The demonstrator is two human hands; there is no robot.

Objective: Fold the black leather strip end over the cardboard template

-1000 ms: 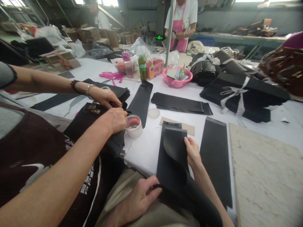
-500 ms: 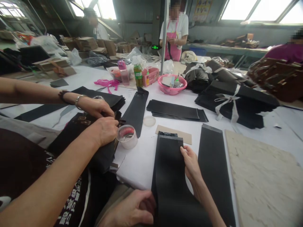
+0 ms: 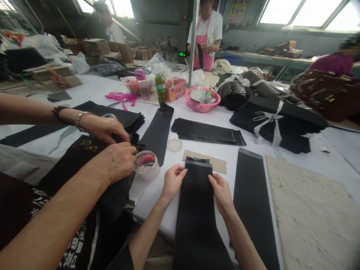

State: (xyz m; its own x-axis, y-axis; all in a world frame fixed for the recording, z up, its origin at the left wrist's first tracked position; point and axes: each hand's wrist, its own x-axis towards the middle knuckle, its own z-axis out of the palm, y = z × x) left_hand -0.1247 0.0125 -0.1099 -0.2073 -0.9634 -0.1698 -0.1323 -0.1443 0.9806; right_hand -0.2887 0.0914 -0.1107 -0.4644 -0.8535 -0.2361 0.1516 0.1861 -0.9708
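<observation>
A long black strip of leather-like material (image 3: pixel 197 213) runs from the bottom edge up to a piece of brown cardboard (image 3: pixel 219 164). Its far end has a grey band, and a dark shiny edge shows just beyond. My left hand (image 3: pixel 174 182) pinches the left edge near that end. On the opposite edge, my right hand (image 3: pixel 221 187) pinches the strip between thumb and fingers. To the right lies another black strip (image 3: pixel 249 198) with a grey end band. A stack of shorter black strips (image 3: pixel 206 131) rests farther back.
At left, a co-worker's hands (image 3: pixel 115 150) work on a black bag (image 3: pixel 112 198). Nearby stand a clear plastic tub (image 3: pixel 147 167) and its lid (image 3: pixel 174 145). A pale stone-like slab (image 3: pixel 309 210) lies right. Behind are a pink basin (image 3: pixel 202 107), a green bottle (image 3: pixel 160 88) and tied black pieces (image 3: pixel 292 131).
My left hand has come up from the bottom edge to the strip's far left corner. The strip now lies straighter, and my right hand has kept its grip.
</observation>
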